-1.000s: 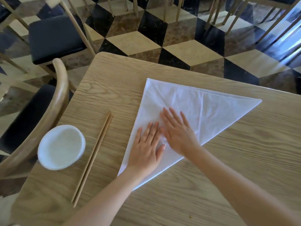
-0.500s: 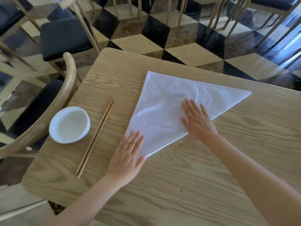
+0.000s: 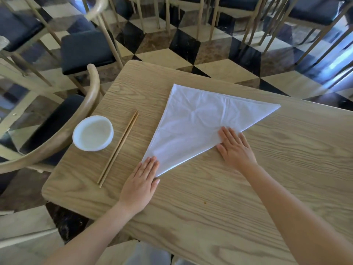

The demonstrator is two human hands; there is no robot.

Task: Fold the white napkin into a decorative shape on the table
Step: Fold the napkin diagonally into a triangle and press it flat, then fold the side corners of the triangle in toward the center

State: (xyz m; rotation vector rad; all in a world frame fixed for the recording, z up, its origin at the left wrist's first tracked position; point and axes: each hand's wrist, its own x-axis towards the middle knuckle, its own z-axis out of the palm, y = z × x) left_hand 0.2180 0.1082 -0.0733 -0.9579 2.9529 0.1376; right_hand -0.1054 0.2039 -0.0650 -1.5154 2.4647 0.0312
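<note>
The white napkin [image 3: 198, 123] lies flat on the wooden table [image 3: 219, 203], folded into a large triangle with its long folded edge toward me. My left hand [image 3: 140, 183] rests flat, palm down, with its fingertips on the napkin's near-left corner. My right hand [image 3: 236, 148] lies flat on the long edge, fingers spread on the cloth. Neither hand grips anything.
A small white bowl [image 3: 93, 133] and a pair of wooden chopsticks [image 3: 118, 149] lie left of the napkin. A wooden chair with a curved back [image 3: 63, 136] stands at the table's left edge. More chairs stand on the checkered floor beyond.
Both hands started together at the napkin's middle and slid apart along the long edge: the left to the near corner, the right toward the far side. The view has also shifted.
</note>
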